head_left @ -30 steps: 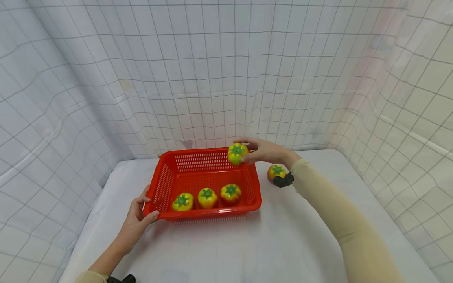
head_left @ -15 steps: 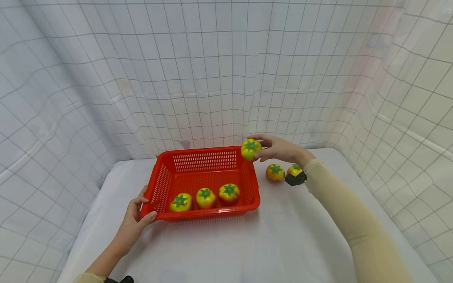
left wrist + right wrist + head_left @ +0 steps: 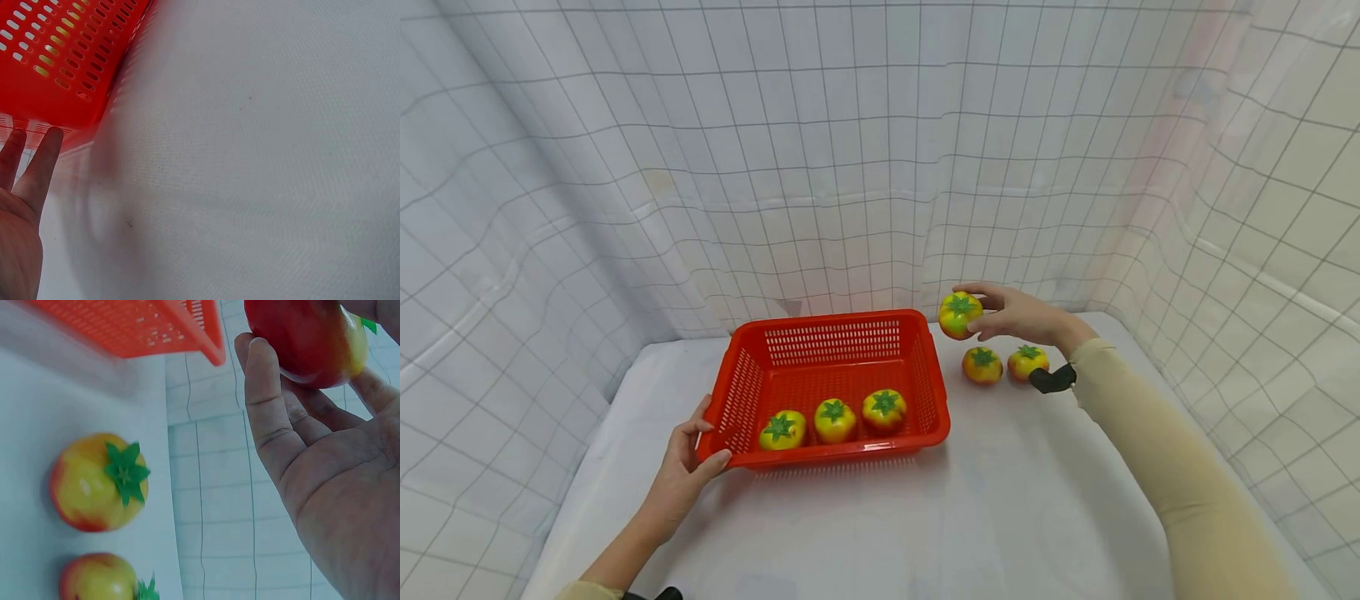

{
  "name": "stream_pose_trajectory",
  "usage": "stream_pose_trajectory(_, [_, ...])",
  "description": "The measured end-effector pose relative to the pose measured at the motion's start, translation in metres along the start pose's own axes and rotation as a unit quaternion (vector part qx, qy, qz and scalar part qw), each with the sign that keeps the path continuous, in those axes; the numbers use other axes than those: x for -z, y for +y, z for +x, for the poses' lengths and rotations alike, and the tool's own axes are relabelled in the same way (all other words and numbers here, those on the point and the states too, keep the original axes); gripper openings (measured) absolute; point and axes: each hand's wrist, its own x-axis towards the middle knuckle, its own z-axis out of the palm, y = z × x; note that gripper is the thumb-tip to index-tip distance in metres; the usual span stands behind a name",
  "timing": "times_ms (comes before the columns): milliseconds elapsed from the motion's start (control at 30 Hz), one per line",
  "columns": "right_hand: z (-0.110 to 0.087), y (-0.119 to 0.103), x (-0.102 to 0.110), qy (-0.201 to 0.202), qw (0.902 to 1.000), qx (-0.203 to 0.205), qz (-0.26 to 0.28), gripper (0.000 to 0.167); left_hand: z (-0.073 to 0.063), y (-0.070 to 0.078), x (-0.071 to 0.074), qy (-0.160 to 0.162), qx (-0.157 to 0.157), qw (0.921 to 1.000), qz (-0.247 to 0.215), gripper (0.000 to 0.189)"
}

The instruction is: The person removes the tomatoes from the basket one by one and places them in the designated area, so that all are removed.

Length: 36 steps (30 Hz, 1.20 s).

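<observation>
My right hand [image 3: 1018, 315] holds a yellow-and-red tomato [image 3: 961, 315] with a green star-shaped top, raised just right of the red plastic basket [image 3: 842, 454]. In the right wrist view the fingers [image 3: 265, 394] curl round the tomato's glossy red side. Below this hand, two similar tomatoes, one [image 3: 982, 366] nearer the basket and another [image 3: 1028, 362] farther right, lie on the table. My left hand [image 3: 681, 467] grips the basket's front left corner, thumb at the front rim and fingers at the left side. Along the basket's front wall sit three tomatoes [image 3: 835, 421].
A white cloth covers the table [image 3: 880, 533]. White sheeting with a grid of dark lines [image 3: 850, 167] hangs behind the table and on both sides. Black straps [image 3: 1052, 379] are on both wrists, beside cream sleeves.
My right hand has carried the tomato rightward from over the basket to beyond its right rim. The farther tomato on the table has come into sight. My left hand stays on the basket.
</observation>
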Motion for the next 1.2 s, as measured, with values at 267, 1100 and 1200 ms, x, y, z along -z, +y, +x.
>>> stream_pose_trajectory(267, [-0.018, 0.014, 0.023, 0.016, 0.9997, -0.019, 0.006, 0.071, 0.000, -0.001, -0.001, -0.004, -0.011, 0.9997, -0.021, 0.044])
stream_pose_trajectory(1100, [-0.061, 0.067, 0.061, 0.063, 0.9950, -0.035, 0.070, 0.075, 0.001, 0.001, -0.001, 0.002, -0.005, 0.9999, -0.011, 0.045])
stream_pose_trajectory(1200, [-0.068, 0.073, 0.065, 0.076, 0.9937, -0.040, 0.072, 0.076, 0.001, 0.000, -0.001, 0.000, -0.006, 0.9999, -0.013, 0.044])
